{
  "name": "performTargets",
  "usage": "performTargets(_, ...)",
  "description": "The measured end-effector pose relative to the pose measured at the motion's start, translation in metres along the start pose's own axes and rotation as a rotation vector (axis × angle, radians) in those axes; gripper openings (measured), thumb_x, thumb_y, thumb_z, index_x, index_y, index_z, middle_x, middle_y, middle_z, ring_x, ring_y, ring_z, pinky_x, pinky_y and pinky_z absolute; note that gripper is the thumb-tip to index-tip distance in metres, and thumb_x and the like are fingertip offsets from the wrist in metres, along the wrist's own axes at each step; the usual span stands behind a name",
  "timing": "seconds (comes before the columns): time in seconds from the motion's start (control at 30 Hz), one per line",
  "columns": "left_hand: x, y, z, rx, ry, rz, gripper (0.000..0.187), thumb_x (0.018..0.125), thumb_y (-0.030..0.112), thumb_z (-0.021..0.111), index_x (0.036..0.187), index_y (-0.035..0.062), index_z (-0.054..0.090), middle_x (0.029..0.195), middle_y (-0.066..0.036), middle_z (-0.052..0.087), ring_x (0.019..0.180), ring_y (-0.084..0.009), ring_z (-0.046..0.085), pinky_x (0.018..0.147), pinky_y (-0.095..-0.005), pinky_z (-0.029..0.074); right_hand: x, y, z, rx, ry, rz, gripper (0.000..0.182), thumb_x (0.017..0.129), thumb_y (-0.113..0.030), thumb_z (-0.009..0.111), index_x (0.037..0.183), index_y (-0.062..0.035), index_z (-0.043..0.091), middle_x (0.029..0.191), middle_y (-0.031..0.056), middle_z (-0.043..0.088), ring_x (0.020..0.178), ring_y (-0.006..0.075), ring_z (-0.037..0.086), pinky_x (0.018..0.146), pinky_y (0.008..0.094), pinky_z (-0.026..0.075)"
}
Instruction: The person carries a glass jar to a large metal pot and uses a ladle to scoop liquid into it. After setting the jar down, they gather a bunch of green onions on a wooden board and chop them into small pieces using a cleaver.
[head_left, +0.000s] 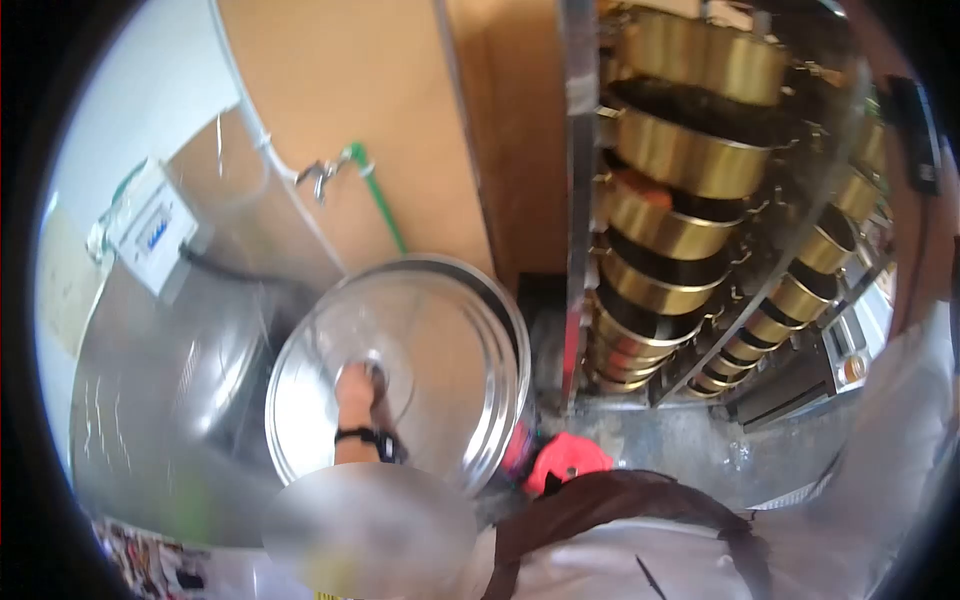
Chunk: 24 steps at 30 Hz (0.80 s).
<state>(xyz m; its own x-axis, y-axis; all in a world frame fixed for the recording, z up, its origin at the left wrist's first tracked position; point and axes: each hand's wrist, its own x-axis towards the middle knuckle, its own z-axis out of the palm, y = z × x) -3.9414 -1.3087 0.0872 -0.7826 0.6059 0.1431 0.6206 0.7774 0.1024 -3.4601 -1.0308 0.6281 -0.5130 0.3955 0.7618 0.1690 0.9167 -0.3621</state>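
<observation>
My left hand [358, 395], with a dark watch on its wrist, is closed around the handle at the middle of a large round metal lid [440, 350]. The lid lies over a big metal pot [505, 300], whose rim shows along the upper right side. A blurred whitish sleeve [370, 520] covers the arm behind this hand. On the right, a pale blurred sleeve [900, 420] reaches toward the edge of view. My right hand itself does not show.
Several brass-coloured pots [690, 150] fill a metal rack at right. A tap [318, 178] with a green hose [380, 205] is on the wall. Left stand a shiny metal vessel [215, 390] and a white control box [152, 225]. A red plastic object [570, 460] sits on the floor.
</observation>
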Motion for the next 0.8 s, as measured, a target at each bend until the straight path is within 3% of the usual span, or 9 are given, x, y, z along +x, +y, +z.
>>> performTargets(0.03,0.007,-0.002,0.009,0.02,0.02,0.025,0.024,0.089,0.017,0.048,0.099,0.0091,0.068,0.105,-0.018,0.065,0.099,-0.0356,0.062,0.085,-0.0445,0.051,-0.001,0.013,0.004,-0.001,-0.014,-0.011,0.033,0.094,-0.019,0.056,0.121,-0.0013,0.054,0.095,0.0108,0.064,0.068,0.0137,0.063,0.056,0.0191,0.053)
performTargets(0.07,0.008,0.014,-0.005,-0.034,-0.037,-0.074,0.021,0.088,0.017,0.053,0.101,0.0092,0.068,0.105,-0.018,0.065,0.099,-0.0349,0.062,0.086,-0.0441,0.05,-0.004,0.022,0.006,0.001,-0.027,-0.013,0.033,0.094,-0.02,0.056,0.122,-0.0015,0.054,0.096,0.0108,0.064,0.069,0.0137,0.063,0.057,0.0195,0.053)
performTargets(0.23,0.037,0.018,0.011,-0.022,-0.012,-0.075,0.025,0.085,0.02,0.064,0.107,0.0089,0.065,0.105,-0.018,0.065,0.101,-0.0333,0.062,0.087,-0.0433,0.05,-0.026,0.052,0.021,0.031,-0.079,-0.004,0.036,0.094,-0.023,0.056,0.123,-0.0024,0.053,0.101,0.0107,0.062,0.071,0.0136,0.062,0.06,0.0215,0.053)
performTargets(0.57,0.055,0.053,0.007,-0.034,-0.063,-0.117,0.024,0.084,0.017,0.063,0.107,0.012,0.067,0.108,-0.017,0.066,0.101,-0.0348,0.062,0.087,-0.0435,0.05,-0.084,0.09,0.024,0.11,-0.066,0.08,0.042,0.094,-0.03,0.057,0.126,-0.0041,0.053,0.112,0.0103,0.059,0.075,0.0135,0.061,0.066,0.0255,0.053)
performTargets(0.6,0.053,0.055,0.003,-0.04,-0.067,-0.089,0.025,0.084,0.016,0.062,0.108,0.0123,0.067,0.108,-0.017,0.066,0.101,-0.0348,0.062,0.088,-0.0435,0.049,-0.098,0.091,0.02,0.131,-0.044,0.107,0.042,0.094,-0.031,0.057,0.127,-0.0043,0.052,0.114,0.0103,0.059,0.075,0.0135,0.061,0.067,0.026,0.053)
performTargets(0.67,0.065,0.022,0.036,-0.013,0.021,0.158,0.026,0.084,0.015,0.058,0.105,0.001,0.066,0.105,-0.018,0.067,0.097,-0.0348,0.064,0.084,-0.0435,0.051,-0.136,0.091,0.012,0.208,-0.003,0.175,0.043,0.094,-0.032,0.057,0.127,-0.0046,0.052,0.116,0.0102,0.058,0.076,0.0134,0.061,0.068,0.0268,0.053)
performTargets(0.7,0.077,-0.008,0.072,-0.186,0.17,0.268,0.025,0.084,0.013,0.058,0.102,-0.0035,0.065,0.098,-0.018,0.068,0.087,-0.0325,0.065,0.077,-0.0403,0.053,-0.161,0.092,0.012,0.264,0.011,0.235,0.044,0.094,-0.033,0.057,0.127,-0.0048,0.052,0.117,0.0102,0.058,0.077,0.0134,0.06,0.068,0.0272,0.053)
performTargets(0.77,0.078,-0.005,0.067,-0.417,0.033,0.219,0.02,0.083,0.008,0.057,0.097,-0.0047,0.064,0.086,-0.017,0.066,0.074,-0.0305,0.063,0.065,-0.0395,0.052,-0.228,0.104,0.017,0.368,-0.021,0.442,0.045,0.094,-0.034,0.057,0.128,-0.0051,0.052,0.119,0.0101,0.057,0.078,0.0134,0.06,0.07,0.028,0.053)
performTargets(0.8,0.076,0.006,0.053,-0.296,0.037,0.215,0.021,0.082,0.009,0.059,0.098,-0.0044,0.064,0.085,-0.019,0.066,0.075,-0.0327,0.063,0.067,-0.0417,0.051,-0.269,0.118,0.023,0.39,-0.089,0.614,0.046,0.094,-0.035,0.057,0.128,-0.0053,0.052,0.12,0.0101,0.057,0.078,0.0134,0.06,0.07,0.0284,0.053)
